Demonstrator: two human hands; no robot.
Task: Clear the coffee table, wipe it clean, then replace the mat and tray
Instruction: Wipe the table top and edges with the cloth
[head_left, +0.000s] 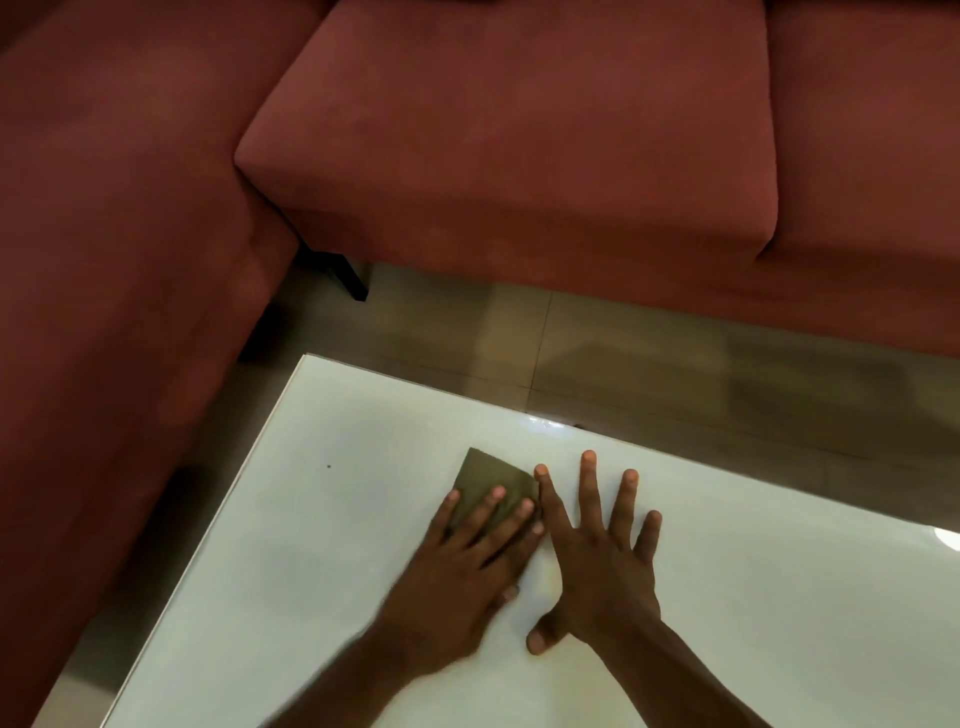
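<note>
A folded olive-green cloth (491, 480) lies on the glossy white coffee table (291, 582), near its far edge. My left hand (467, 566) presses flat on the cloth with straight fingers and covers its near part. My right hand (597, 561) lies palm down on the bare tabletop just right of the cloth, fingers spread wide; its index finger touches the cloth's right edge. No mat or tray is in view.
A dark red L-shaped sofa (519, 135) wraps round the table's far and left sides, with a black leg (353, 280) at the corner. A strip of brown tiled floor (623, 358) separates table and sofa. A tiny dark speck (329, 466) sits on the tabletop at the left.
</note>
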